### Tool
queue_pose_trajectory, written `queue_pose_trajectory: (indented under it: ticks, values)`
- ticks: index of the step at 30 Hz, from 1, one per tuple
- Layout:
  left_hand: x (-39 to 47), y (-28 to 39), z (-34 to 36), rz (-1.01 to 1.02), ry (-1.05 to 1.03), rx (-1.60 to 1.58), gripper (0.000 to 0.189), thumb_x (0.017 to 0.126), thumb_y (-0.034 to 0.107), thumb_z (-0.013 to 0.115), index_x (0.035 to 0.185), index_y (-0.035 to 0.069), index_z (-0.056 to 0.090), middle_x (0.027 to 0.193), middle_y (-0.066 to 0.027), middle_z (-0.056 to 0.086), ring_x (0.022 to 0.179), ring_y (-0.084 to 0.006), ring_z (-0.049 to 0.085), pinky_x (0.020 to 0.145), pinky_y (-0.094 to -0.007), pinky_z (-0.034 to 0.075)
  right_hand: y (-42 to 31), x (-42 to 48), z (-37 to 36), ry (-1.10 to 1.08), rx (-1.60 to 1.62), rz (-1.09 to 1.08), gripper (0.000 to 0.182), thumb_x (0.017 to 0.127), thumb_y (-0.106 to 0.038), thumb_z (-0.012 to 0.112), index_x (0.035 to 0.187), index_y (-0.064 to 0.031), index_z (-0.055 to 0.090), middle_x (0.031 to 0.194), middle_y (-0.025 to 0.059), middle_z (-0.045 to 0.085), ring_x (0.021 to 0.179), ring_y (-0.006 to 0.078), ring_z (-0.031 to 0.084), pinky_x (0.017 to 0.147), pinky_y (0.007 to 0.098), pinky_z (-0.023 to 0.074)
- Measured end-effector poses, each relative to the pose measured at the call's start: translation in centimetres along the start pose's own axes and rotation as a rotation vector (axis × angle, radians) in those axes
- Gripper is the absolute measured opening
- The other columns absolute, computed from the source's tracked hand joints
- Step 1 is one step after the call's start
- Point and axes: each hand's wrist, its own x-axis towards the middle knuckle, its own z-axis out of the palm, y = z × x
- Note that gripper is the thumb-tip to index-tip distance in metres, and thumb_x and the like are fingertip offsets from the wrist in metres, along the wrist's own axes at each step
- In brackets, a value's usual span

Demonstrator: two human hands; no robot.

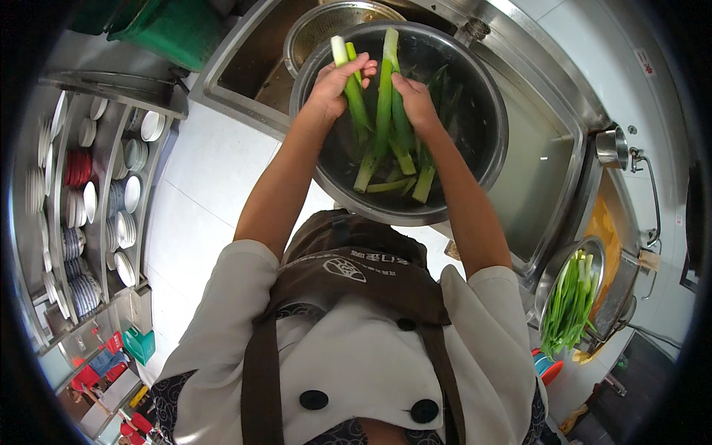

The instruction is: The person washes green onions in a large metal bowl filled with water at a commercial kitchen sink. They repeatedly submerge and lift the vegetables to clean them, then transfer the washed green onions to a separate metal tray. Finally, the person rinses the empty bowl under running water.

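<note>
A large stainless steel basin (pixel 496 139) is in front of me, resting at the sink's near edge. Inside it are cut green stalks that look like leek, some dark leaves and what looks like water. My left hand (pixel 335 86) is closed around a leek stalk (pixel 356 103) with a white end, plus a thinner green piece beside it. On the other side, my right hand (pixel 413 100) grips a longer leek stalk (pixel 384 105) whose pale end points away from me. Lower in the basin, more cut leek pieces (pixel 424 183) lie near the close wall.
A perforated metal colander (pixel 303 33) sits behind the basin. The right sink compartment (pixel 528 167) holds cloudy water. Farther right, a metal bowl (pixel 548 278) carries long green onions (pixel 573 306). Shelves with stacked plates (pixel 127 228) stand left, below a green bin (pixel 167 36).
</note>
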Motion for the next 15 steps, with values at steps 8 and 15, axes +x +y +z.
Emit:
queue_pose_trajectory:
  ticks: [8,15]
  values:
    - [-0.6,-0.8,0.8,0.103,0.024,0.143,0.024,0.062,-0.002,0.069,0.082,0.002,0.056,0.072,-0.0056,0.057,0.056,-0.0123,0.051,0.053,-0.0232,0.043,-1.1,-1.0,1.0,0.108,-0.534,-0.237,0.031,0.085,-0.026,0.045,0.082,0.0030,0.055,0.062,0.0132,0.054,0.058,0.0264,0.058,0.057,0.0376,0.0435]
    - [0.2,-0.2,-0.6,-0.069,0.036,0.041,0.021,0.065,0.006,0.067,0.081,-0.001,0.054,0.068,-0.0055,0.054,0.056,-0.0141,0.051,0.056,-0.0290,0.045,-2.3,0.5,-0.5,-0.250,-0.139,-0.133,0.024,0.086,-0.009,0.045,0.106,-0.0001,0.053,0.081,0.0029,0.057,0.070,0.0100,0.053,0.062,0.0231,0.0431]
